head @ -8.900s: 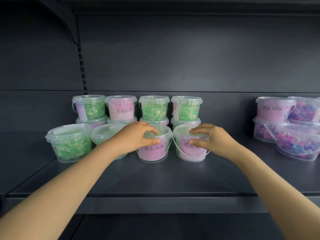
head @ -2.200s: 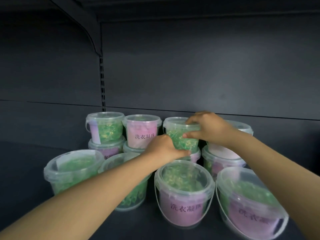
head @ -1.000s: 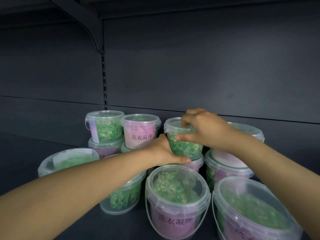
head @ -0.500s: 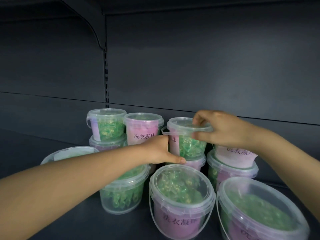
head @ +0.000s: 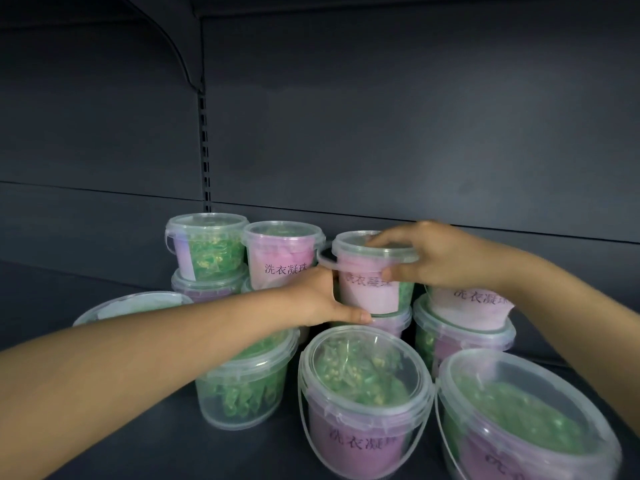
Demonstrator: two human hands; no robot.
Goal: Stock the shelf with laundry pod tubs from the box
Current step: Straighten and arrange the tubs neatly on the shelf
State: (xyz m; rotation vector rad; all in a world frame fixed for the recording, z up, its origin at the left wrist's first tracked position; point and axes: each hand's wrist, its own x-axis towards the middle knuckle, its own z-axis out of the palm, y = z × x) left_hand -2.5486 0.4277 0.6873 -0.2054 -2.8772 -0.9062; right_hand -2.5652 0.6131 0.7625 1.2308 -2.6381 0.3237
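Left hand [head: 322,301], right hand [head: 441,258]: both gripping the top tub [head: 369,296], left curling round its lower wall, right pinching its lid. Tub is sitting stacked, third stack right of the slotted upright [head: 205,150]. Recommended: turning it level, bringing the label [head: 358,280] frontward.

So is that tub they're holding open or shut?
Shut: the clear lid sits flat on the held tub, under the right hand.
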